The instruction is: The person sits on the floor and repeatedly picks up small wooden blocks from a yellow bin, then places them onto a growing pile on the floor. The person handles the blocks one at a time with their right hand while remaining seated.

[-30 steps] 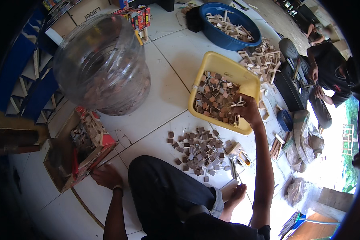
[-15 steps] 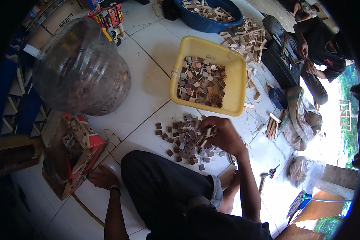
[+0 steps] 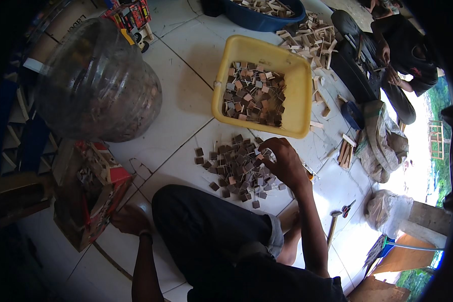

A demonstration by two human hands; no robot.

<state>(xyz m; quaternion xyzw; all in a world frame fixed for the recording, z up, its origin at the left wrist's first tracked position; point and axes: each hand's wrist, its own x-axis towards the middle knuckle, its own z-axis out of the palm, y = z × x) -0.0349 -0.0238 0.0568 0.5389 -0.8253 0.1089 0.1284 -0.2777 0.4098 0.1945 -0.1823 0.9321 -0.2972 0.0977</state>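
Pale, glossy tiles form the floor (image 3: 176,123) on which I work, seen from above. Centre: a loose pile of small square wooden tiles with thin pegs (image 3: 239,168), lying between my bent knee (image 3: 186,211) and a yellow plastic basin (image 3: 298,93). My right hand (image 3: 287,163) is over the pile's right edge, its fingers bent and the fingertips down among the pieces; I cannot tell whether they grip one. More pegged squares (image 3: 254,95) cover much of the basin's bottom. Lower left: my left hand (image 3: 130,220), in shade, is at the near end of a red-patterned open box (image 3: 120,173) that contains further small pieces; whether its fingers are closed on the edge I cannot tell. Upper left: a large transparent plastic jar (image 3: 98,75). Upper right: a blue basin (image 3: 267,22) of wooden offcuts, a heap of wooden strips (image 3: 314,43) beside it, and a seated co-worker in a black shirt (image 3: 410,53). Lower right: a hammer (image 3: 333,229) and, near its head, scissors (image 3: 347,209).
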